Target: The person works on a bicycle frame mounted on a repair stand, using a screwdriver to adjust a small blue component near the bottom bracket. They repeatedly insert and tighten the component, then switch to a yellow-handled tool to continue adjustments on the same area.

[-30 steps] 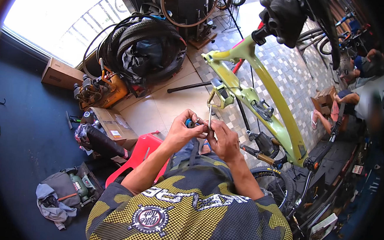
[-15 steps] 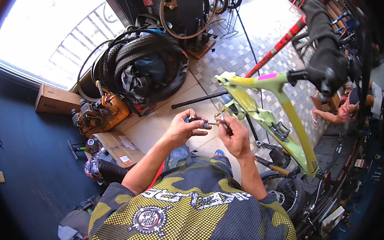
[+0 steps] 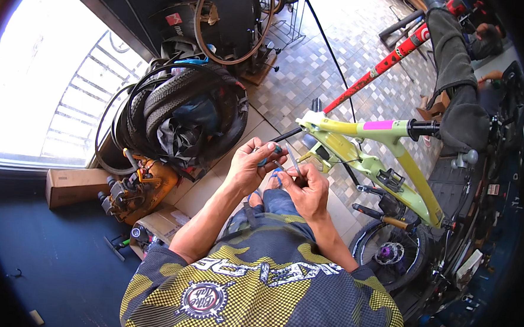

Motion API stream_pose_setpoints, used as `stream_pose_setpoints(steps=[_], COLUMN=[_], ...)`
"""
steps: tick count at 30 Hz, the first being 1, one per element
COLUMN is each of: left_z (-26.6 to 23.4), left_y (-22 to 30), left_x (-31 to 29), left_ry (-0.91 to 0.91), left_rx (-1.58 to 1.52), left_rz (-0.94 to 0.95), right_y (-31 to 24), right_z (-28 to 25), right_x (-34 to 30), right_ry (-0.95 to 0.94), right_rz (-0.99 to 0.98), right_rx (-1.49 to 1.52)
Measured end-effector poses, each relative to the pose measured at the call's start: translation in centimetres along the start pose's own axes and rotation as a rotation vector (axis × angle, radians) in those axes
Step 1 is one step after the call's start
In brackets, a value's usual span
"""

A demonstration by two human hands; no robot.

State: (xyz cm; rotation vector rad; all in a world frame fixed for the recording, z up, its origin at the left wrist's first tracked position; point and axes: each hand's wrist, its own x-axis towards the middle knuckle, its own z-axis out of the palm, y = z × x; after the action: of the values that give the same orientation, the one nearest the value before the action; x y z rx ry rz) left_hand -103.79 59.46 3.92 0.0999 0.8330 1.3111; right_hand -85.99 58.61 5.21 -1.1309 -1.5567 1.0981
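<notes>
The left hand (image 3: 247, 165) and the right hand (image 3: 309, 195) meet in front of the torso, near the centre of the view. Taking the space between the 2 hands as the clock's hub, the left hand lies at 9 o'clock, its thumb and forefinger clamped on a small blue-teal part (image 3: 262, 162). The right hand lies at 5 o'clock, thumb and forefinger pinched around a slim metal rod (image 3: 293, 160) whose free end points to 11 o'clock. Rod and part are close together; whether they touch I cannot tell.

At 3 o'clock, beyond the right hand, hangs a yellow-green bicycle frame (image 3: 424, 187) with a pink-purple sticker (image 3: 378, 125) on its tube. A red tube (image 3: 376, 72) slants away between 1 and 2 o'clock. At 4 o'clock is a bicycle wheel (image 3: 389, 253) with a purple hub. A bare wheel rim (image 3: 199, 27) stands at 11 o'clock, a heap of black tyres (image 3: 167, 99) at 10. Between 8 and 9 sits an orange machine (image 3: 149, 187), with a closed cardboard box (image 3: 76, 187) just beyond it.
</notes>
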Motion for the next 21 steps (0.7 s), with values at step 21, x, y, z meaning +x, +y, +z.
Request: stream_pose_setpoints(steps=[21], left_z=[5.2], left_y=[2.4], left_x=[6.9], left_ry=[-0.114], left_rx=[0.258], left_rz=[-0.052], right_y=[1.6], right_z=[-1.1], right_x=[8.0], right_ry=[0.068], right_rz=[-0.044], right_rx=[-0.025])
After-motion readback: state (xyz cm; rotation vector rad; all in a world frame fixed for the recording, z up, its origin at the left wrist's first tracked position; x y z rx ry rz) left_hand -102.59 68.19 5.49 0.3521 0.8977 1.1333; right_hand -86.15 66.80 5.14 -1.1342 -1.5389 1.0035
